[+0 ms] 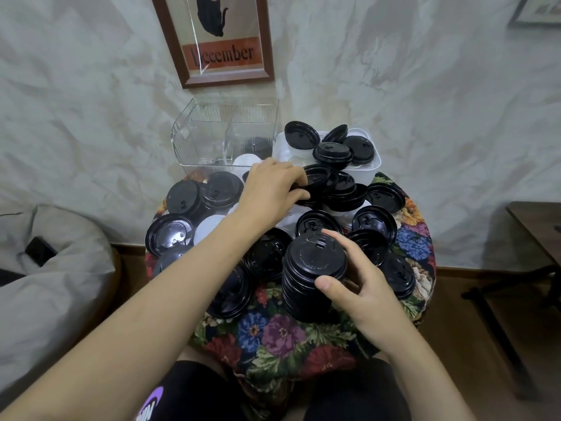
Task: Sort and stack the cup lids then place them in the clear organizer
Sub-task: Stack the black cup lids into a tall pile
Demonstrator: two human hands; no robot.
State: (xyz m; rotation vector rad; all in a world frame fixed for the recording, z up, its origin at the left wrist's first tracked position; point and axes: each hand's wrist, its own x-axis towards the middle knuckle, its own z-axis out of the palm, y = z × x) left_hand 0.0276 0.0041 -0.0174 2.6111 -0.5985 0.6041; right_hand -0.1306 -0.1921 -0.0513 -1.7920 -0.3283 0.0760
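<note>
Reference: clock positions apply to the round table top, with 6 o'clock at the edge nearest the seated person.

Floral cloth [273,332] covers the top. Loose black lids [378,226] lie scattered and overlapping across most of it, with white lids [209,227] showing between them at 9 o'clock.

Clear organizer [212,132] stands at 11 o'clock against the wall. A dark ribbed stack [256,144] shows through its right compartment. White tub [368,171] stands just beside it at 1 o'clock and holds several black lids, some tilted on edge.

Left hand [270,183] reaches across to 12 o'clock. Its fingers are curled over the near rim of a single black lid [317,177] on top of the pile, thumb against the lower edge: the lid is grasped.

Right hand [355,278] is at the centre, toward 5 o'clock. It grasps a tall nested stack of black lids [306,284], thumb on the near side and fingers wrapped round the far side near the top. The stack leans slightly, its lower end down at the cloth.

Framed picture [218,41] hangs on the wall beyond 12 o'clock.
</note>
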